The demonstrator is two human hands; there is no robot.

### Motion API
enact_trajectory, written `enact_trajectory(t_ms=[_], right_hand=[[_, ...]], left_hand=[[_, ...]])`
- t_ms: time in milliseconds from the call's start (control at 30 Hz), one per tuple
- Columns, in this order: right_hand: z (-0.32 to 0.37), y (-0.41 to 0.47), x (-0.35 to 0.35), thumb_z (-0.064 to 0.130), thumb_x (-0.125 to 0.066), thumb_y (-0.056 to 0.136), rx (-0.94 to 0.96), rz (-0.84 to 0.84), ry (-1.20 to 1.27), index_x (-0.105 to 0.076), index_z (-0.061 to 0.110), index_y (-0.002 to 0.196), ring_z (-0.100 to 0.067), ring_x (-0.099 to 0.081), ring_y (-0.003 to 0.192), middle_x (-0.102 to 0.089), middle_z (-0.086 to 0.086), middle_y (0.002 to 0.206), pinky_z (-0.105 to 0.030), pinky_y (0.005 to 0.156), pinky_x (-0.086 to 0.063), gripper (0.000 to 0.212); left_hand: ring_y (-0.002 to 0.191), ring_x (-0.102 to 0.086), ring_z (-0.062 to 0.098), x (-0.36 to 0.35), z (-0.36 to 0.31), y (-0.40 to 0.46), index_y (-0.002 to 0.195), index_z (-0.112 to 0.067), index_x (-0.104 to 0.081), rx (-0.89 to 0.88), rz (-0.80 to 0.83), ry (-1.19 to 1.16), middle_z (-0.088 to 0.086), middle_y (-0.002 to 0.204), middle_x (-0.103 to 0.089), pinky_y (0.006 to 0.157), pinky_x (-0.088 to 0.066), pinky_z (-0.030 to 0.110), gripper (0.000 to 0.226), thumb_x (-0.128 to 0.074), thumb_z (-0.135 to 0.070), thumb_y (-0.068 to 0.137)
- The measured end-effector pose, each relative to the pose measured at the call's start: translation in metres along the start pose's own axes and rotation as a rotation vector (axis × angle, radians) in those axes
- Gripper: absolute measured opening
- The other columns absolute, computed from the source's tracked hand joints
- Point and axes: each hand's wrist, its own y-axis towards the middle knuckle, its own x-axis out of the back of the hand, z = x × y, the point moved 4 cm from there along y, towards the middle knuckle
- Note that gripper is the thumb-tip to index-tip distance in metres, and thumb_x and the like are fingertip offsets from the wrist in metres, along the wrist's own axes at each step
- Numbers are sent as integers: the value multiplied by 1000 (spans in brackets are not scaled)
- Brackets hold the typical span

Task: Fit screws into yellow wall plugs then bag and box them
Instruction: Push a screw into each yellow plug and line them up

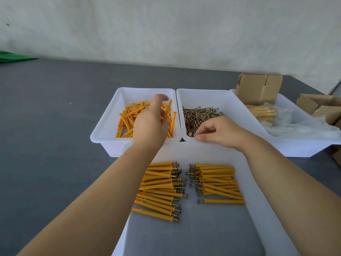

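Observation:
My left hand (150,119) reaches into the left white bin (103,133) and sits over the loose yellow wall plugs (127,117), fingers curled among them; whether it grips one is hidden. My right hand (217,131) hovers at the near edge of the middle white bin (227,97) of brass screws (198,115), thumb and fingers pinching a screw at the pile's near corner. In the near white tray (258,209) lie two rows of plugs with screws fitted, a left row (158,189) and a right row (219,182), screw heads facing each other.
A third white bin (295,146) at right holds bagged plug sets (263,112), clear plastic bags (299,126) and a small cardboard box (258,88). More cardboard boxes (317,106) stand at the far right. Grey table (46,126) extends left; a green object (13,56) lies far left.

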Motion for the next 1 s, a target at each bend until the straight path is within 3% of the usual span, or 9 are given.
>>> enact_trajectory(t_ms=[100,233,367,467,567,733,867,933,1000], right_hand=[[4,1,-6,24,-73,88,-22,14,-35,-74,28,89,-5,-68,92,-74,10,93,-29,87,-54,5],[13,5,-17,24,-66,93,-52,25,-39,-64,31,99,-4,-64,99,-71,10,104,-25,84,-48,10],[18,3,-17,23,-72,90,-5,-70,-57,-69,30,95,-5,-68,91,-74,9,93,-28,86,-54,9],[17,0,-13,24,-78,85,-5,-51,-42,-73,33,89,1,-69,86,-75,12,89,-28,86,-56,11],[16,-3,-10,20,-78,83,-16,-43,-5,-74,34,89,1,-69,88,-75,13,91,-31,88,-57,16],[26,-5,-7,17,-71,89,63,-348,12,-67,28,89,-8,-69,83,-73,7,82,-37,87,-57,12],[34,-10,2,13,-61,95,165,-560,117,-65,16,98,-11,-69,78,-71,4,78,-40,86,-56,6],[36,-12,3,12,-59,97,198,-616,140,-63,16,98,-15,-69,78,-70,3,77,-44,83,-56,6],[36,-14,4,12,-58,97,217,-676,163,-62,16,99,-18,-69,76,-70,2,76,-47,81,-56,6]], left_hand=[[92,-62,24,0,-4,-2,144,-28,-44,-70,3,-26,3,108,-62,74,-54,37,62,-57,1,90],[80,-56,21,3,-10,-2,133,-16,-59,-146,-24,-15,6,97,-62,68,-50,41,43,-51,2,94],[86,-59,19,3,-13,-5,120,-11,-68,-184,-31,-49,6,102,-69,71,-47,31,28,-54,-3,96],[82,-54,13,4,-13,-6,122,-10,-67,-166,-35,-67,5,100,-68,72,-43,25,28,-55,-7,97],[92,-58,21,7,-12,-4,129,-7,-62,-96,-69,-102,9,102,-66,80,-45,29,33,-51,-7,98],[97,-50,22,11,-10,-2,134,-6,-59,-45,-74,-88,12,104,-52,79,-41,25,41,-45,1,96],[81,-64,19,12,-16,-6,131,-15,-61,-101,-17,-149,1,99,-60,74,-55,37,43,-57,3,92],[73,-66,10,14,-15,-8,120,-17,-67,-73,-53,-214,-9,90,-66,72,-58,36,36,-66,-1,88],[77,-67,7,15,-16,-11,112,-15,-68,-59,-93,-289,-12,87,-71,76,-58,34,30,-72,-4,85]])
